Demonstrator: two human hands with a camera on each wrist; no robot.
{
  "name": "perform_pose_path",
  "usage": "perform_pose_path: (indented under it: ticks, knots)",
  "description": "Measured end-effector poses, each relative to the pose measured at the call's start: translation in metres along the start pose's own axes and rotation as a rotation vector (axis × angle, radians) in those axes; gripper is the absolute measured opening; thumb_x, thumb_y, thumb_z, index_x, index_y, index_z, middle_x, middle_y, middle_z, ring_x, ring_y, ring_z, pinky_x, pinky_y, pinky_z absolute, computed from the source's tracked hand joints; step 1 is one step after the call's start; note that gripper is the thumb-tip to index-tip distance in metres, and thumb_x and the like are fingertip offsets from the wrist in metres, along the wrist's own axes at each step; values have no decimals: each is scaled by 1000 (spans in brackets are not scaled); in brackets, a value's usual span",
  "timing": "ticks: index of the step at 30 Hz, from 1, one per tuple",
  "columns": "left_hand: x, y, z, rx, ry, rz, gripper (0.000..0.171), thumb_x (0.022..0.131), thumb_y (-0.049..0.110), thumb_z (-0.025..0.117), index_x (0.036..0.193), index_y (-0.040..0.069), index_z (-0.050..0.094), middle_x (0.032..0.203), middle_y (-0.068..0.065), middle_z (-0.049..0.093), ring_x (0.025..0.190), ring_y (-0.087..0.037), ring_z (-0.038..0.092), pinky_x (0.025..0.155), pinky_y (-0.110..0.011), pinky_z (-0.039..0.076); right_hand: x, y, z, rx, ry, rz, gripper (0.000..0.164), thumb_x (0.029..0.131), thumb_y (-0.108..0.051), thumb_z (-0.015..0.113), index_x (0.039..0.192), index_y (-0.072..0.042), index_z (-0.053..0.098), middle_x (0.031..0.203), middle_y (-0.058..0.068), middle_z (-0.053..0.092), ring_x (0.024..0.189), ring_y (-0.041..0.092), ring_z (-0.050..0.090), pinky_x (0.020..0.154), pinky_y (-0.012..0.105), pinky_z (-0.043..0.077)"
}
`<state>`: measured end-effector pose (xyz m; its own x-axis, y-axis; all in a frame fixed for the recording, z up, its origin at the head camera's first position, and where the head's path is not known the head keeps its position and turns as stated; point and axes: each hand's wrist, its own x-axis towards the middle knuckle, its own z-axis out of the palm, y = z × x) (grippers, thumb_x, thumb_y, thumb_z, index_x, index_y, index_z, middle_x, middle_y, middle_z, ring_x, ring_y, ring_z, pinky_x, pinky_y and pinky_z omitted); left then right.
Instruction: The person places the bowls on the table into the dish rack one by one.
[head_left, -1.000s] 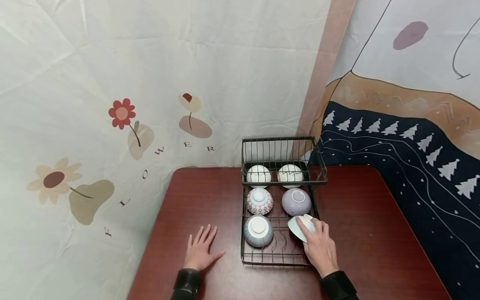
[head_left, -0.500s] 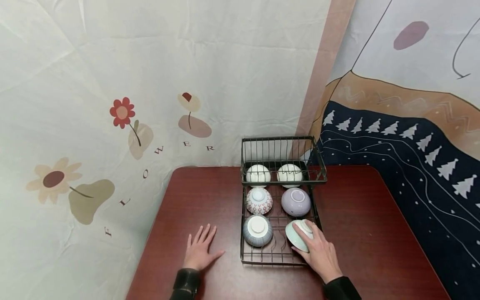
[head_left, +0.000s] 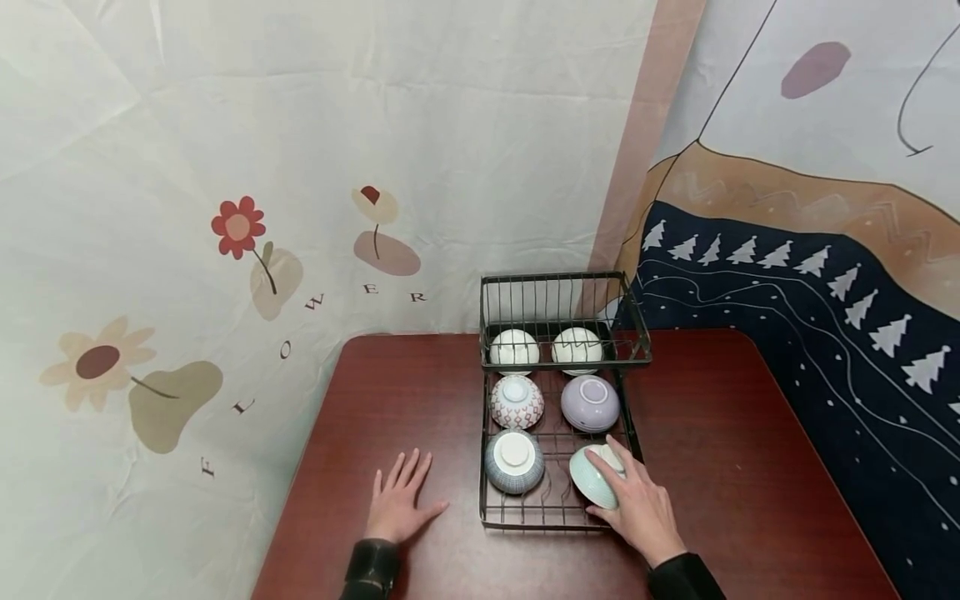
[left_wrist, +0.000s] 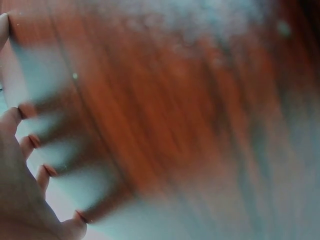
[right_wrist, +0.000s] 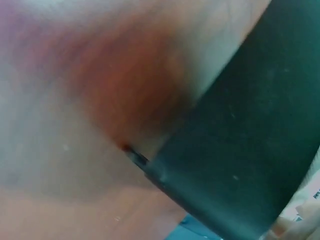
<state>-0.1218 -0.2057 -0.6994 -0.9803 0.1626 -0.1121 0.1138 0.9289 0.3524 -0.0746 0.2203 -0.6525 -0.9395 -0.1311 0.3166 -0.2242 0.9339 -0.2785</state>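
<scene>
In the head view my right hand [head_left: 641, 504] holds a pale green bowl [head_left: 588, 479], its thumb at the near side and fingers over the far side. The bowl is upside down and a little tilted, at the near right of the black wire rack [head_left: 551, 527]. Part of it is hidden by the fingers. Flat on the table, left of the rack, my left hand [head_left: 397, 504] rests with fingers spread and holds nothing; the left wrist view also shows its fingertips [left_wrist: 42, 175] on the wood. A dark sleeve [right_wrist: 240, 130] and blur fill the right wrist view.
Upside down in the rack are a blue-grey bowl [head_left: 514, 467], a red-patterned bowl [head_left: 517, 408], a lilac bowl [head_left: 590, 408] and two white bowls at the back, under a raised wire basket [head_left: 566, 365]. The reddish-brown table [head_left: 720, 433] meets printed cloth walls.
My right hand has moved slightly toward me and lowered the pale green bowl into the near right of the rack; the bowl has turned a little. My left hand has stayed still.
</scene>
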Motion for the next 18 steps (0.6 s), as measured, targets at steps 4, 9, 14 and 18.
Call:
perform_pose_path:
  ticks: [4, 9, 14, 18]
  knots:
    - [-1, 3, -4, -7, -4, -3, 96, 91, 70, 77, 169, 22, 48, 179, -11, 42, 168, -43, 33, 133, -79, 18, 4, 1, -2, -11, -52, 9, 101, 58, -42, 110, 148, -26, 69, 153, 20, 56, 122, 45, 66, 57, 47, 58]
    - [-1, 4, -3, 2, -13, 2, 96, 92, 71, 75, 169, 23, 47, 179, -10, 41, 168, -42, 33, 133, -79, 18, 8, 2, 2, 26, -101, 11, 101, 57, -44, 110, 148, -24, 70, 143, 25, 54, 115, 45, 66, 61, 49, 58]
    - [0, 2, -2, 2, 1, 11, 96, 91, 71, 75, 169, 23, 47, 179, -10, 41, 168, -42, 33, 134, -78, 18, 12, 0, 5, 20, -97, -24, 98, 55, -41, 111, 143, -24, 72, 138, 25, 53, 108, 44, 66, 69, 52, 60]
    - [-1, 1, -1, -5, 19, 19, 96, 91, 69, 77, 169, 22, 48, 178, -11, 43, 167, -43, 34, 133, -79, 19, 14, -2, 4, -17, -80, -72, 98, 52, -40, 113, 140, -23, 73, 136, 23, 54, 107, 43, 65, 79, 55, 62]
